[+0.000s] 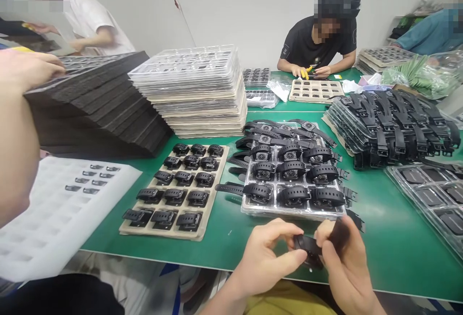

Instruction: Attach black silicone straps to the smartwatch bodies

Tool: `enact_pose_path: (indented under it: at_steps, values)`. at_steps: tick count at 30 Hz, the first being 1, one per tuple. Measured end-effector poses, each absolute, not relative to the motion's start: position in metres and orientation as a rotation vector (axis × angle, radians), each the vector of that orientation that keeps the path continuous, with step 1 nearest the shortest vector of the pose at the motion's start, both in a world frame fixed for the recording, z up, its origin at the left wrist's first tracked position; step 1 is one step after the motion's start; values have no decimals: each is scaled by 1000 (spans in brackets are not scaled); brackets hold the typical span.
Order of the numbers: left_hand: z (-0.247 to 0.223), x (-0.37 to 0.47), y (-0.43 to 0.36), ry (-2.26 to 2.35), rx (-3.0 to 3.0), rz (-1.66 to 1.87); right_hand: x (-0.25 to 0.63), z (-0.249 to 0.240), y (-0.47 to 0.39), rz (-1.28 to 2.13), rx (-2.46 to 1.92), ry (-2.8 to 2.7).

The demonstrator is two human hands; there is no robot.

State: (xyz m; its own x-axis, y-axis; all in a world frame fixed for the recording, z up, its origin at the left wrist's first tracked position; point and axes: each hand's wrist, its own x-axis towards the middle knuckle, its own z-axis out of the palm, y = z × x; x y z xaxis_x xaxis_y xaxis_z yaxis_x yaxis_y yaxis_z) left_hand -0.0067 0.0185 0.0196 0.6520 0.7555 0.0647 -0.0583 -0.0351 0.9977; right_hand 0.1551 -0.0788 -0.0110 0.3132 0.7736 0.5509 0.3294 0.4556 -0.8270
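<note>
Close to the table's front edge, my left hand [273,257] pinches one side of a black watch [309,247] between thumb and fingers. My right hand [343,257] is closed on the watch's strap at the other side, with part of the strap standing up between the fingers. Just beyond both hands lies a clear plastic tray [246,204] holding rows of black strapped watches, some straps sticking out over its sides. To its left, a beige tray [125,229] carries rows of black watches with their straps folded over.
Tall stacks of trays [202,107] and black foam [104,102] rise at the left. A white foam tray [47,209] lies at the left edge, near another person's arm [16,136]. Stacked watches [394,127] are at right. A person [318,45] works across the green table [224,238].
</note>
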Motion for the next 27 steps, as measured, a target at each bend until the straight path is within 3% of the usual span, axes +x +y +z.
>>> enact_pose_path:
  at_steps: [4,12,27]
  values:
    - [20,-8,18,574,1537,744,162,-2,-74,292,-1143,-1476]
    - [14,-9,17,487,1581,916,156,-3,-74,222,-1171,-1308]
    - [14,-5,17,482,1576,958,172,5,-78,396,-1139,-1459]
